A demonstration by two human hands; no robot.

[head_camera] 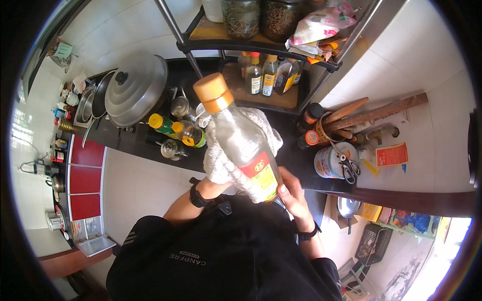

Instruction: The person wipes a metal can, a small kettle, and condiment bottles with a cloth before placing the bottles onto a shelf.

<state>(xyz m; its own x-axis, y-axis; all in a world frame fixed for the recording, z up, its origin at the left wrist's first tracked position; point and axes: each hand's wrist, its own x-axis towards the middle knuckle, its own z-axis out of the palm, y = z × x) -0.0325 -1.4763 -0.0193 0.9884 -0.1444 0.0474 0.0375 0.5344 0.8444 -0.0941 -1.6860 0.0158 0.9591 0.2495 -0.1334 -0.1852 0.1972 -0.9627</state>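
A clear bottle (243,133) with a gold screw cap (213,92) and a red and yellow label is tilted in front of my chest. My right hand (294,197) grips it near the base, thumb over the label's lower edge. Behind the bottle and along its left side bunches a white towel (219,160). My left hand (221,187) reaches into this towel and holds it against the bottle; the cloth hides its fingers. The bottle looks nearly see-through, with no clear liquid level.
Yellow-capped bottles (190,133) and a glass pot (171,149) stand on the black counter at left, near a large lidded pan (135,90). A metal-post rack (260,47) holds jars and bottles. Scissors (348,167) lie on a round tin (325,161) at right.
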